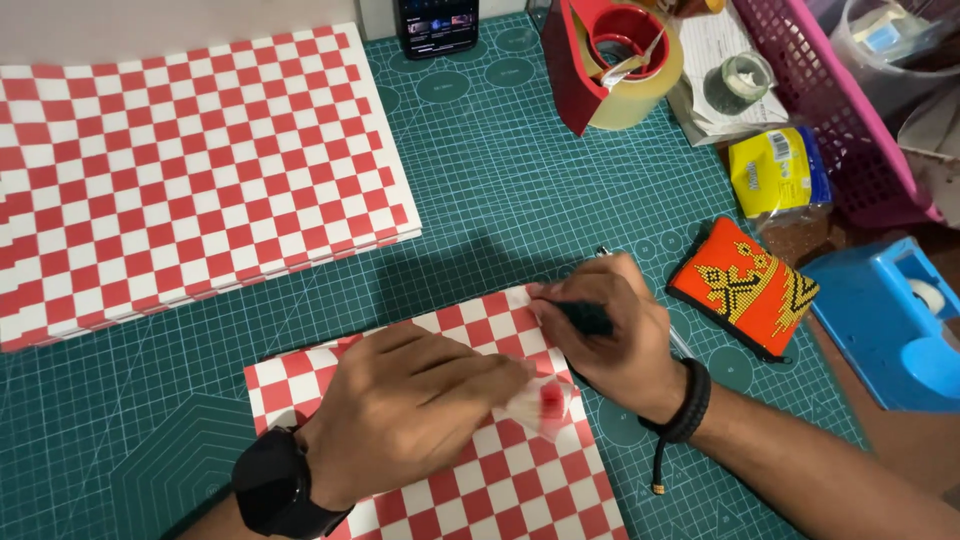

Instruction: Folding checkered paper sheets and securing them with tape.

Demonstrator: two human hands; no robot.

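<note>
A red-and-white checkered sheet [470,470] lies low in the middle of the frame on a green cutting mat [500,190]. The left hand [410,400] presses down on it, fingers closed together on a small lifted fold [540,400] of the paper. The right hand [610,335], at the sheet's upper right corner, grips a dark pen-like tool [585,318] and also pins that corner.

This looks like the folding or creasing step, with the corner partly turned and not yet flat. The next move would call for holding the sheet steady with the left hand while the fold is pressed down cleanly along the check lines.

A stack [190,170] of the same paper fills the upper left. A red tape dispenser [610,60] stands at top centre, a beaded orange pouch [745,285] lies to the right, and a blue dispenser [895,325] is at the right edge.
</note>
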